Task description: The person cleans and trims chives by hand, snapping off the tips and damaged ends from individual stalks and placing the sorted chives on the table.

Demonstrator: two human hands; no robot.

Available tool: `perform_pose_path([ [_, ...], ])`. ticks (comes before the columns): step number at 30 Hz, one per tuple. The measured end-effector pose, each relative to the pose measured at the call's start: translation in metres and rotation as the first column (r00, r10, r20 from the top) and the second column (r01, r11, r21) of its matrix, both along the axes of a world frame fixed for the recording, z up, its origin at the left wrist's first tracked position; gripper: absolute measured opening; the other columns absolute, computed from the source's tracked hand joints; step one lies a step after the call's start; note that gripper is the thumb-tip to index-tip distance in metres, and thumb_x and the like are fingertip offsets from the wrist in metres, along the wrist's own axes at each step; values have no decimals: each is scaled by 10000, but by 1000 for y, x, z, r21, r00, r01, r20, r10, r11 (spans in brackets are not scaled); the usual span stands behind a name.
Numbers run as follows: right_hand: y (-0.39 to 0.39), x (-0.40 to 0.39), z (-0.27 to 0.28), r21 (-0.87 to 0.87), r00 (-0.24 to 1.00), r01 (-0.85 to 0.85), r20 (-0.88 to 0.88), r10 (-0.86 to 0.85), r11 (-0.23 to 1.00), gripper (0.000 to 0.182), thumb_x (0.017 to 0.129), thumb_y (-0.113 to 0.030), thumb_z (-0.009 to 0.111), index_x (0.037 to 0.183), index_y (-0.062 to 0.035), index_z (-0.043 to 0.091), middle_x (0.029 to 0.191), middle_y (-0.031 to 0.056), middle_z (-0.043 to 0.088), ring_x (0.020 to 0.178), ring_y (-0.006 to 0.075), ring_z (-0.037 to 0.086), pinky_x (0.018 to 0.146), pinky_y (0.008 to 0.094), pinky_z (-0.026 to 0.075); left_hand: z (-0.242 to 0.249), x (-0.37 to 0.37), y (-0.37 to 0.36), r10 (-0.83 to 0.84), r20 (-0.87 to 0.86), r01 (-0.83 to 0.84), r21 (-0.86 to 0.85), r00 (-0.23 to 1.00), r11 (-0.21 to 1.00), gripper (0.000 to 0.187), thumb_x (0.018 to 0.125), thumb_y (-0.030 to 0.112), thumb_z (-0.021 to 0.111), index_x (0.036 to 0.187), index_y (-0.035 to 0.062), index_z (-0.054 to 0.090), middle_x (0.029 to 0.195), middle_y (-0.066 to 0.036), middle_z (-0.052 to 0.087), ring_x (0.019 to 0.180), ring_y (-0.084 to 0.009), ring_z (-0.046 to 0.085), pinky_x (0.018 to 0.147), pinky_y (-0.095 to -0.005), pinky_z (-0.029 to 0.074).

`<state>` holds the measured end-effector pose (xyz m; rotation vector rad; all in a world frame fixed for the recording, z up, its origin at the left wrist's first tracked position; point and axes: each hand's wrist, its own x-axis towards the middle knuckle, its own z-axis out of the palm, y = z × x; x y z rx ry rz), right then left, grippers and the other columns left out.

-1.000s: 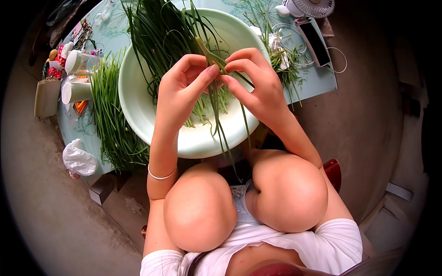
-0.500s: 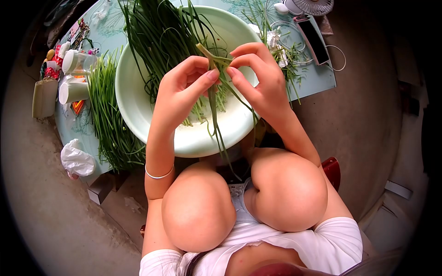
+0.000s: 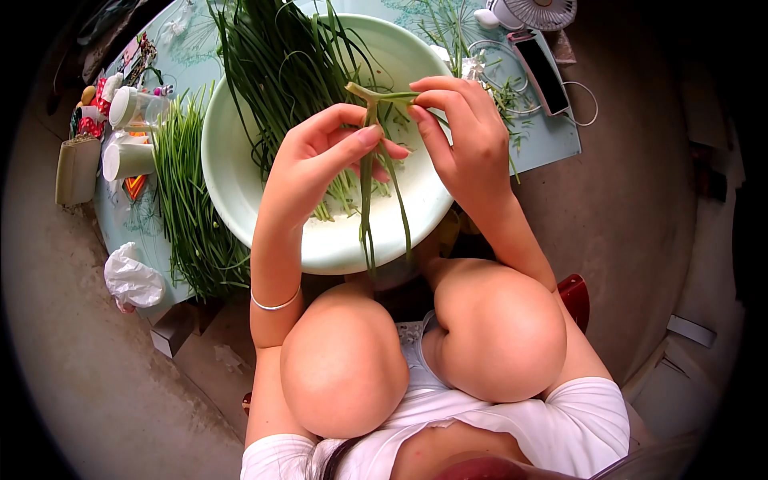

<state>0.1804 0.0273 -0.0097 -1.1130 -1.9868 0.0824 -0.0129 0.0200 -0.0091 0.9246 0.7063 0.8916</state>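
Above a pale green basin (image 3: pixel 320 252), my left hand (image 3: pixel 324 156) pinches a green stalk (image 3: pixel 370 120) whose long leaves hang down toward the rim. My right hand (image 3: pixel 464 128) is closed on a side leaf of the same stalk, pulled out to the right. The stalk's pale end points up between the hands. Inside the basin, a big bunch of long green leaves (image 3: pixel 276 72) leans over the back left rim, with cut ends and scraps lying at the bottom. A second bunch of thin greens (image 3: pixel 192 200) lies left of the basin.
On the table (image 3: pixel 552 152) are a phone (image 3: pixel 540 72) with a white cable, a small fan (image 3: pixel 544 10) and leaf scraps at the right. Plastic cups (image 3: pixel 128 160), a box (image 3: pixel 78 170) and a crumpled white bag (image 3: pixel 134 276) are at the left. My knees are below the basin.
My right hand has moved slightly right, away from my left hand, drawing the side leaf out sideways. The hanging leaves have shifted and now hang straighter.
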Motion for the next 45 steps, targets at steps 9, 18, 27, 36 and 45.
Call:
perform_pose_path([
  [9, 1, 4, -2, -26, 997, 79, 0, -79, 997, 126, 780, -35, 657, 857, -34, 557, 863, 71, 588, 747, 250, 582, 625, 341, 480, 2, -6, 0, -28, 34, 29, -38, 999, 999, 145, 911, 128, 570, 995, 10, 563, 862, -176, 690, 647, -152, 636, 628, -256, 512],
  [18, 0, 14, 0, -222, 958, 23, -275, -85, 975, 87, 861, -61, 612, 921, -15, 568, 871, 91, 605, 659, 185, 610, 577, 283, 489, 2, 2, -2, 175, 155, -169, -50, 972, 984, 140, 962, 154, 489, 1027, 31, 502, 771, -97, 631, 682, -161, 635, 583, -276, 525],
  [27, 0, -16, 31, -328, 275, -882, -942, -194, 340, 236, 977, -188, 480, 1027, 25, 566, 985, 115, 634, 795, 140, 602, 633, 256, 511, 4, -4, 2, 302, 222, -290, -83, 927, 953, 199, 941, 161, 549, 1098, 40, 529, 604, 79, 385, 466, 17, 299, 409, -155, 205],
  [36, -6, -44, 7, -256, 172, -925, -941, -290, 280, 235, 978, -191, 482, 1022, 22, 569, 975, 92, 626, 877, 147, 605, 767, 289, 500, -4, -7, -1, 387, 189, -371, -119, 902, 921, 199, 897, 163, 624, 1013, 3, 644, 747, -5, 623, 468, 23, 334, 424, -146, 232],
  [45, 69, -21, 12, -425, 514, -623, -855, -65, 657, 229, 936, -216, 560, 1039, -15, 595, 1064, 102, 602, 945, 159, 574, 873, 345, 464, 6, -18, -2, 454, 206, -454, -50, 867, 890, 215, 961, 193, 522, 996, 5, 619, 734, -23, 578, 410, 27, 258, 360, -138, 187],
])
